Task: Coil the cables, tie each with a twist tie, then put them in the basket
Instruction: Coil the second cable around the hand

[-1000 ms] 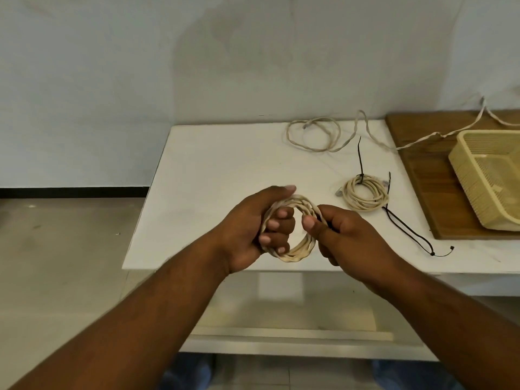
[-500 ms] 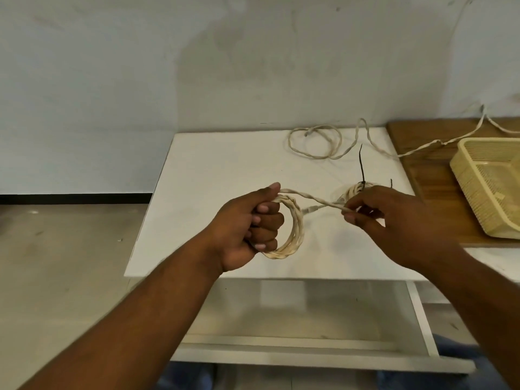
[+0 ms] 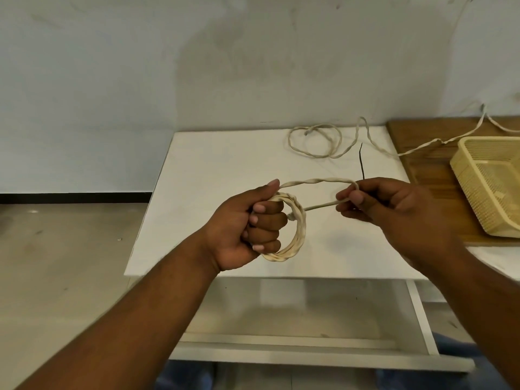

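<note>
White table (image 3: 225, 164) fills the middle of the view, with a brown wooden board (image 3: 416, 153) butting against its right side. On that board sits the cream basket (image 3: 478, 175), cut off by the right edge of the view, well apart from both hands. Left hand (image 3: 242, 229) is up over the table's near edge, and its fingers (image 3: 267, 220) are curled through the coiled cable (image 3: 300, 233), thumb pressing the top of the ring, so the coil hangs round those fingers, gripped firmly. Right hand (image 3: 394, 206) is level with it, near the coil but not touching it, pinching a bend of the same cable between thumb and forefinger. Two strands run between the coil and that pinch, a twisted one above and a straighter one below. At the table's far side a loose cable (image 3: 315, 142) lies in open loops and trails off across the board behind the basket. A thin black twist tie (image 3: 361, 164) shows just beyond the right knuckles, its lower end hidden behind them.
</note>
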